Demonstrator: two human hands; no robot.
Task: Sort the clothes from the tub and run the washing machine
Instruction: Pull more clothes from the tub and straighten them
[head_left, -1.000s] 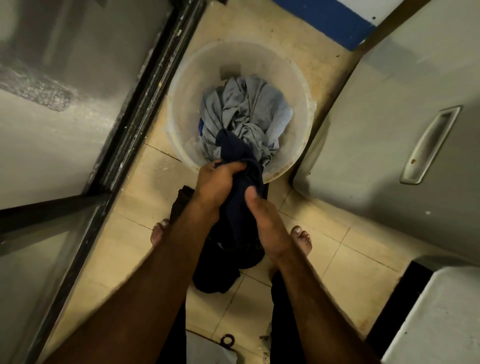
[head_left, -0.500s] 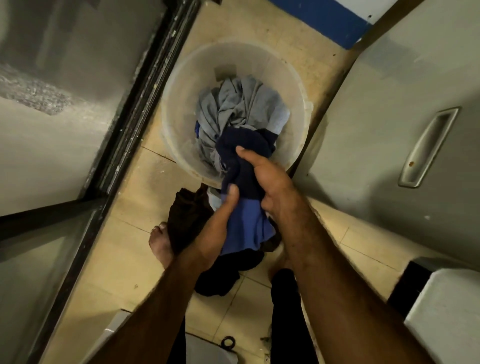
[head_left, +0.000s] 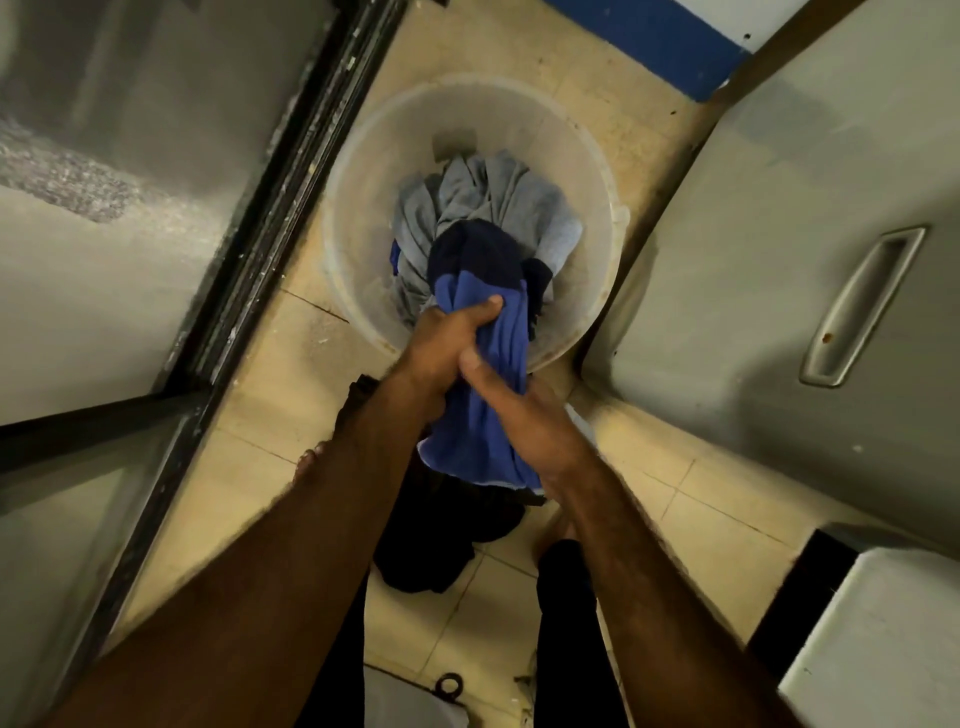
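Left hand (head_left: 447, 338): clenched on the top bunch of the blue garment (head_left: 493, 415), just above the right hand and touching it.
Right hand (head_left: 524, 421): gripped the same garment lower down, thumb laid across the cloth.
Blue garment: held between both hands, dark end trailing ahead into the tub (head_left: 363, 182), hem hanging below the wrists.
Grey clothes (head_left: 483, 197): heaped in the tub, just beyond the left hand.
Dark pile (head_left: 441, 545): lay on the floor beneath both forearms.
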